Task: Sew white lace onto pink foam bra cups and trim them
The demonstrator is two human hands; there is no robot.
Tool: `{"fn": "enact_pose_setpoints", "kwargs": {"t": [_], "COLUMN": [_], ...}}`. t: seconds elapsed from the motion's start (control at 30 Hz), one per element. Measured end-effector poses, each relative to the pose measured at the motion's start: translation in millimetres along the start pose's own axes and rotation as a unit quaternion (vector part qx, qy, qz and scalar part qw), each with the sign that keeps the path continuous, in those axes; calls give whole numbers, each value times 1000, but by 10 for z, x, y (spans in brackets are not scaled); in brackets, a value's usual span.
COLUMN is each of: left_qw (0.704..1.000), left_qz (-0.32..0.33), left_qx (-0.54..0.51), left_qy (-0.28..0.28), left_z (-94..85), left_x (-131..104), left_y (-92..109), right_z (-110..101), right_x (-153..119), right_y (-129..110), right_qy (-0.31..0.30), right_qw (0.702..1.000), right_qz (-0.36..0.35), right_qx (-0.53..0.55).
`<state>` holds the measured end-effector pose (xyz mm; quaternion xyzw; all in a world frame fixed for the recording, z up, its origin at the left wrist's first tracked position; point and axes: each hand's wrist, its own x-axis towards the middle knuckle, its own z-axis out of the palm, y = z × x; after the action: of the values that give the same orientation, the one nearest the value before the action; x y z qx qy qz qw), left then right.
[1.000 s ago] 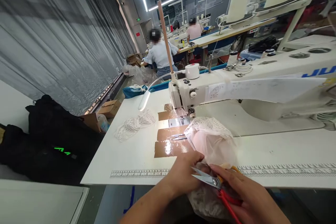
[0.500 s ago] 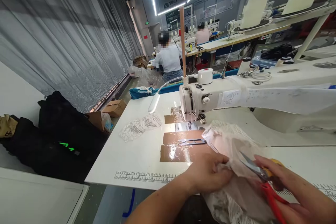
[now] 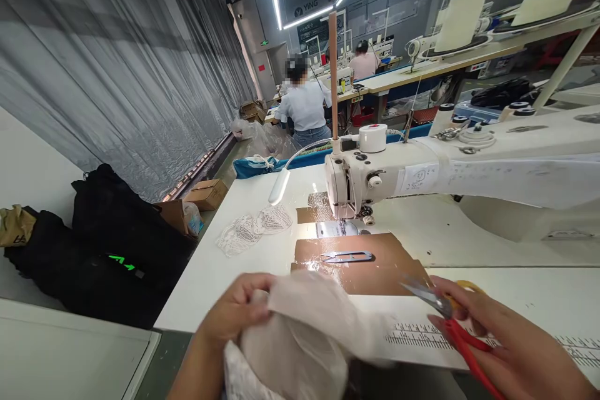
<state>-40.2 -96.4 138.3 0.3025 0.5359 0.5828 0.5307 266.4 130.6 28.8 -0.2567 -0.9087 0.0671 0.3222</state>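
Observation:
Pinched in my left hand (image 3: 239, 309) is a piece of sheer pale fabric (image 3: 304, 319), partly blurred, which hangs over the table's front edge. My right hand (image 3: 501, 325) is closed around scissors (image 3: 435, 306) with red and yellow handles, their blades pointing left and slightly parted, apart from the fabric. Thread snips (image 3: 347, 257) lie on the brown taped patch (image 3: 375, 275) in front of the sewing machine (image 3: 349, 187). Two white lace pieces (image 3: 255, 228) lie flat on the table to the left of the needle.
A small lamp (image 3: 280, 186) on a bent neck lights the needle area. Ruler markings (image 3: 417, 334) run along the table's (image 3: 192, 287) front edge. Black bags (image 3: 107, 250) and cardboard boxes (image 3: 204, 194) stand on the floor at left. A person (image 3: 304, 103) sits ahead, facing away.
My left hand has moved left with the fabric, off the brown patch and away from the scissors. My right hand has shifted slightly left and down, still holding the scissors.

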Motion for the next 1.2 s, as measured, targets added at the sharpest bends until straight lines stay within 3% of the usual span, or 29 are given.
{"fn": "enact_pose_setpoints", "kwargs": {"t": [0.1, 0.23, 0.37, 0.5, 0.63, 0.73, 0.9, 0.97, 1.1, 1.2], "left_qw": [986, 903, 871, 837, 864, 862, 931, 935, 915, 942], "left_qz": [52, 59, 58, 38, 41, 76, 172, 201, 277, 245], "left_qx": [118, 360, 410, 463, 435, 428, 201, 140, 83, 70], "left_qy": [109, 225, 264, 287, 252, 261, 252, 257, 282, 220], "left_z": [-358, -729, -830, -848, -925, -900, -656, -562, -407, -263], "left_x": [16, 215, 244, 117, 37, 33, 216, 339, 438, 299], "left_y": [118, -81, -302, -311, -305, -285, -56, 89, 297, 207], "right_z": [108, 288, 366, 341, 294, 263, 197, 182, 154, 96], "right_x": [353, 866, 1152, 1185, 1120, 1049, 892, 828, 686, 473], "right_y": [-155, -365, -470, -444, -295, -146, -2, 20, -14, -170], "right_qy": [-12, -111, -189, -224, -233, -215, -184, -153, -93, -77], "right_qw": [996, 991, 980, 973, 972, 976, 978, 981, 993, 997], "right_qz": [-80, -75, -61, -49, -33, -33, -10, -10, -30, -2], "right_qx": [-42, -14, 1, 18, 24, 1, -103, -119, -71, 15]}}
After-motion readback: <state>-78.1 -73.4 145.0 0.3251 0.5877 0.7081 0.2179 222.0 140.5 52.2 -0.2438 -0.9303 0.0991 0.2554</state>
